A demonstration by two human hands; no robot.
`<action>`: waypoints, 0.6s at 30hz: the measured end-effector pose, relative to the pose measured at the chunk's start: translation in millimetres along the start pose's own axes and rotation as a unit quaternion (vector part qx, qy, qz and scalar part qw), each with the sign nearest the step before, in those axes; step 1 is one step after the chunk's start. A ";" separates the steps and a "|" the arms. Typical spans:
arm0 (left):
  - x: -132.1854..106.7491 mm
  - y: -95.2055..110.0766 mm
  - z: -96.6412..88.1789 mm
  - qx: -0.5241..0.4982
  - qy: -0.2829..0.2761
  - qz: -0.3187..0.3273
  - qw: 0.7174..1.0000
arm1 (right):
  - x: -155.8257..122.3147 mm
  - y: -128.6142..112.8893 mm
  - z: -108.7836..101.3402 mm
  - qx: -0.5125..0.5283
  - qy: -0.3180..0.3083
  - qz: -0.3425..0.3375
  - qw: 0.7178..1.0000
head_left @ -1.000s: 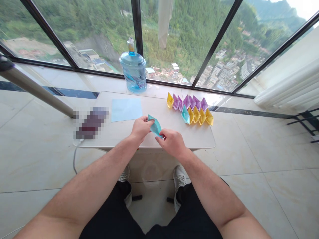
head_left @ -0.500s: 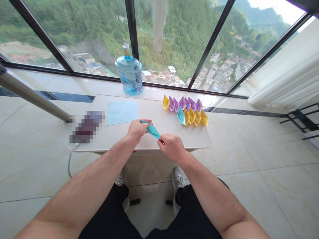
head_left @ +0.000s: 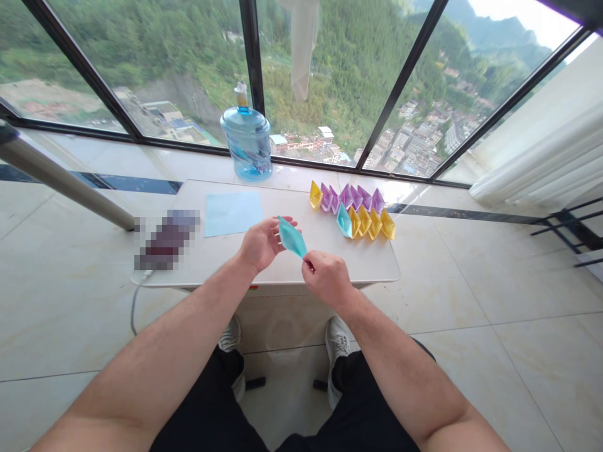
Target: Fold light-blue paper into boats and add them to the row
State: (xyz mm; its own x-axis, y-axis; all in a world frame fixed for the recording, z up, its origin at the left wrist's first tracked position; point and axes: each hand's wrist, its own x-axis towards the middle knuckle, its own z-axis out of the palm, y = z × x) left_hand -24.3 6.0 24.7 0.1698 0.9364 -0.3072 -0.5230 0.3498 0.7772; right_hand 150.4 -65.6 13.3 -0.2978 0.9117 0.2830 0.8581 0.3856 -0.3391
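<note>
A turquoise folded paper boat [head_left: 292, 237] is held above the near part of the table, tilted so one broad face shows. My right hand [head_left: 326, 273] pinches its lower right tip, fingers curled closed. At the boat's left end, my left hand [head_left: 264, 243] is open with its fingers spread behind the paper; I cannot tell whether they touch it. Farther right on the table stand finished paper boats in two rows: a turquoise boat [head_left: 344, 221] and several yellow boats [head_left: 374, 224] in front, with purple boats [head_left: 347, 196] and one yellow boat [head_left: 315, 196] behind.
On the white table [head_left: 226, 260] a light blue paper sheet [head_left: 234, 214] lies flat at the left. Beside it is a pixelated object [head_left: 168, 240] with a cable [head_left: 133, 307]. A blue water jug [head_left: 247, 143] stands by the window, and a pole [head_left: 70, 176] slants in at left.
The left hand's fingers have loosened from the boat and spread apart. The boat has turned and its upper end has risen, showing a wider face. My right hand keeps its pinch.
</note>
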 end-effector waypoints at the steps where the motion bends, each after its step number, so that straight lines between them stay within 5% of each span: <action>1: 0.5 0.0 -0.3 -0.007 -0.005 0.009 1.000 | -0.3 0.2 0.0 0.007 0.010 0.009 1.000; 8: 6.4 -8.7 -4.3 0.015 0.002 0.055 0.998 | 1.9 -1.6 -0.5 0.117 0.028 0.094 0.988; 18: 3.8 -27.5 9.3 -0.022 0.013 0.047 0.999 | 17.9 -10.7 4.2 0.302 0.003 0.252 0.920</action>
State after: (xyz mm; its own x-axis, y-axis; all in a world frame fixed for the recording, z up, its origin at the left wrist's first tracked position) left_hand -1.5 0.2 7.2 0.0971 0.9639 -0.2477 -0.5719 0.2578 0.7788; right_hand 134.1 -52.8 18.3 0.0785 0.9961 -0.0413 0.4979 -0.0751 -0.8640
